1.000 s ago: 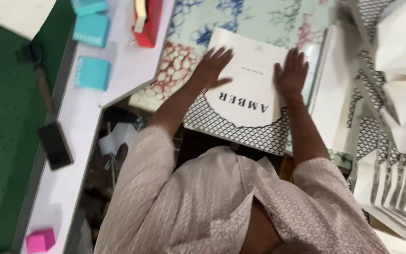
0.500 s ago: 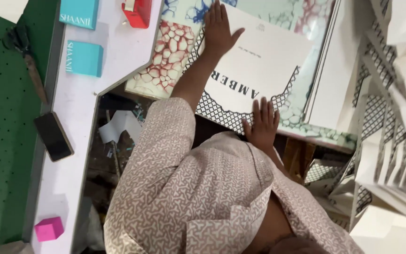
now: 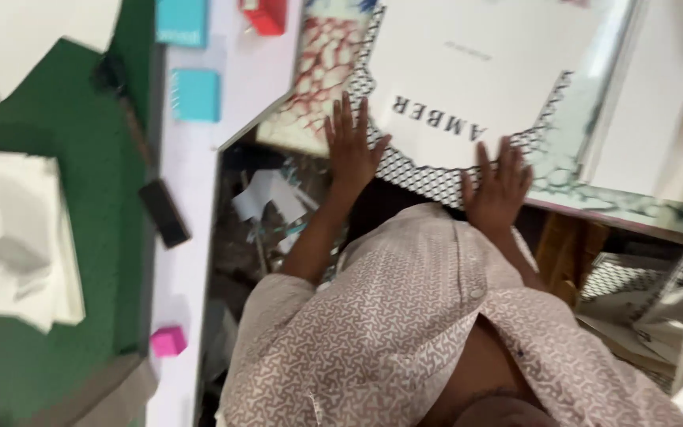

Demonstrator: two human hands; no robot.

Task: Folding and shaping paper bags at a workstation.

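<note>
Both hands rest flat, fingers spread wide and gripping nothing, on the near edge of a large flat paper bag that lies at the upper centre of the frame. The bag is white with a black lattice-patterned border and dark lettering printed on its face. The left hand presses on the bag's lower left corner, over the lattice border; the right hand presses on the lower edge, to the right, with its fingertips just short of the white panel. The bag lies on a counter with a marbled green and white surface; a panel patterned in red and white shows beside the bag's left edge. The person's patterned pinkish sleeves fill the lower centre of the frame. To the left runs a pale ledge carrying two turquoise blocks, a red object at the top edge, a dark flat rectangular object and a small pink cube near the bottom. Further left lies a green surface with folded white sheets on it. Between the ledge and the person, a dark gap holds scraps of paper. At the right of the frame, further white sheets lie on the counter, blurred.
</note>
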